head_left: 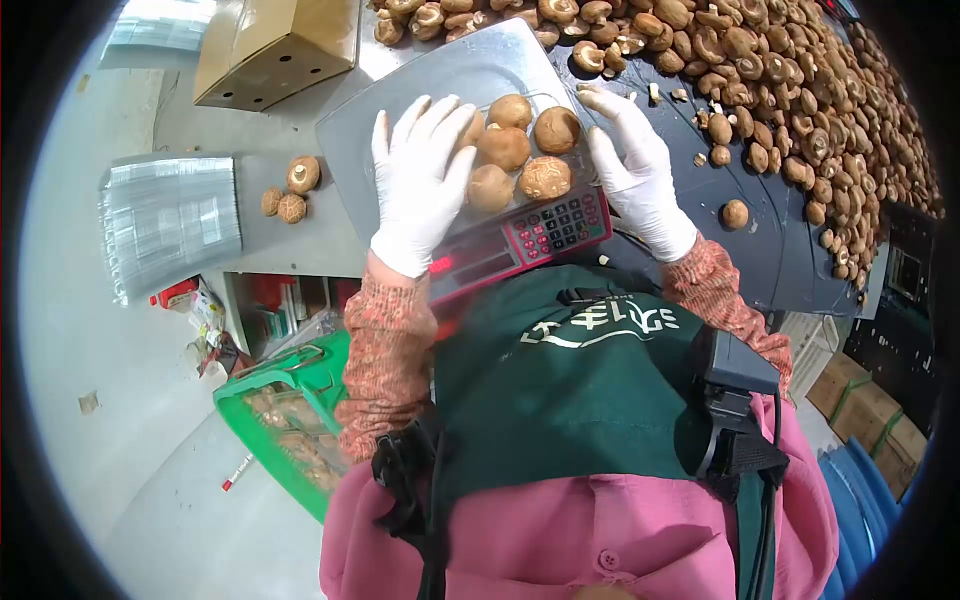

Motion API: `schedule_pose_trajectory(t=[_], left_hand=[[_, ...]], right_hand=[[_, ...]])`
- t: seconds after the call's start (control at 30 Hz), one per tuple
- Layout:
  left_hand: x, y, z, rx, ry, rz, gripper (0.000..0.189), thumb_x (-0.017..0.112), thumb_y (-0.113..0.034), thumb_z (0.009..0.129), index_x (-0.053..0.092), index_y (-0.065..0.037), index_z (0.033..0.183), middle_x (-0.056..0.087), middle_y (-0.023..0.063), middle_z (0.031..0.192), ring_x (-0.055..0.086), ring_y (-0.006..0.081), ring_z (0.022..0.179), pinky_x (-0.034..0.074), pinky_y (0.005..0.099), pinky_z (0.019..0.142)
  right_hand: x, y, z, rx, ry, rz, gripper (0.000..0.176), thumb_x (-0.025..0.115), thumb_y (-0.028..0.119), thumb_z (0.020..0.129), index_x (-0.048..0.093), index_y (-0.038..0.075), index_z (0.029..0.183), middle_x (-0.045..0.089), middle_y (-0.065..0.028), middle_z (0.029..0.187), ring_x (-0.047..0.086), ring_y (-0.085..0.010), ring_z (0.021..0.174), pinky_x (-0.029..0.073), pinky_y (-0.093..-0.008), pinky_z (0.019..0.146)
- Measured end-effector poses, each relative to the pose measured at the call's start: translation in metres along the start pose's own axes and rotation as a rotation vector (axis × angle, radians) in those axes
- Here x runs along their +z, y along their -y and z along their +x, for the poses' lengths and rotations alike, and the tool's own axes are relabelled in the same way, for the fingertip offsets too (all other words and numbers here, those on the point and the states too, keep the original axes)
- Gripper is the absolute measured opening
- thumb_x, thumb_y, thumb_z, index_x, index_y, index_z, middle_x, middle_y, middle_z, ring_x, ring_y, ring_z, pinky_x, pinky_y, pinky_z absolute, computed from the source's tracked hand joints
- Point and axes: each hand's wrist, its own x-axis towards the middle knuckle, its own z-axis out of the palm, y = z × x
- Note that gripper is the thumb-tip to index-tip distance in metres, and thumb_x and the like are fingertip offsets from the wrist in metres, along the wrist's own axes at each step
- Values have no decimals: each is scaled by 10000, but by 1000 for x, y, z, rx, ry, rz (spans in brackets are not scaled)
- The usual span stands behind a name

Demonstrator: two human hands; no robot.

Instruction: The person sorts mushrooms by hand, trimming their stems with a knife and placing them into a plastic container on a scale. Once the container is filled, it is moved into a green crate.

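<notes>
Several brown shiitake mushrooms [503, 148] sit grouped in a clear plastic tray [542, 101] on the steel pan [500, 50] of a weighing scale. The scale's red keypad panel [556, 228] faces me, with a lit red display at its left. My left hand [418, 172], in a white glove, lies along the tray's left side with fingers spread, its fingertips overlapping the leftmost mushroom. On the other side, my gloved right hand [640, 170] is open, thumb and fingers apart beside the tray's right edge. Neither hand grips anything.
A big heap of shiitake mushrooms [770, 70] covers the back and right of the table. At the left are three loose mushrooms [292, 208], stacked clear trays [172, 222] and a cardboard box [275, 50]. Below stands a green crate [262, 440].
</notes>
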Motion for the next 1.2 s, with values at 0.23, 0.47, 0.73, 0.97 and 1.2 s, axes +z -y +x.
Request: schedule_pose_trajectory(t=[0.23, 0.47, 0.73, 0.97, 1.2], left_hand=[[5, 7, 0, -28, -9, -118, 384, 698, -147, 809, 647, -113, 1188, 644, 67, 1253, 574, 278, 1198, 352, 448, 1116], [2, 9, 5, -54, -7, -264, 378, 701, -103, 785, 666, -93, 1161, 662, 97, 1212, 579, 299, 1188, 409, 423, 1051], [-3, 20, -4, 0, 103, -189, 429, 658, -154, 839, 646, -142, 1268, 628, 53, 1300, 541, 243, 1270, 239, 561, 1172], [-41, 33, -13, -277, -94, -520, 428, 574, -87, 911, 599, -77, 1339, 647, 110, 1302, 580, 274, 1239, 314, 454, 1158], [-61, 71, -77, -618, -354, -554, 324, 595, -36, 963, 617, 27, 1280, 663, 117, 1233, 606, 181, 1154, 447, 325, 1035]], right_hand=[[14, 12, 4, -242, 73, -299, 355, 651, 95, 842, 603, 57, 1193, 619, -129, 1237, 560, -324, 1198, 404, -469, 1071], [46, 22, 16, -422, 215, -236, 276, 665, 176, 836, 645, 98, 1100, 625, -98, 1170, 553, -294, 1188, 378, -486, 1095], [46, 14, 13, -365, 128, -33, 283, 675, 20, 809, 652, 91, 1081, 620, -102, 1090, 568, -347, 1108, 439, -468, 1033], [-5, 13, 22, 142, -141, 216, 285, 442, 148, 1050, 614, 18, 1236, 663, -99, 1193, 611, -168, 1086, 446, -290, 975], [-21, -18, -6, 227, -180, 244, 313, 443, 155, 1060, 592, -20, 1273, 664, -121, 1209, 602, -188, 1166, 439, -315, 1038]])
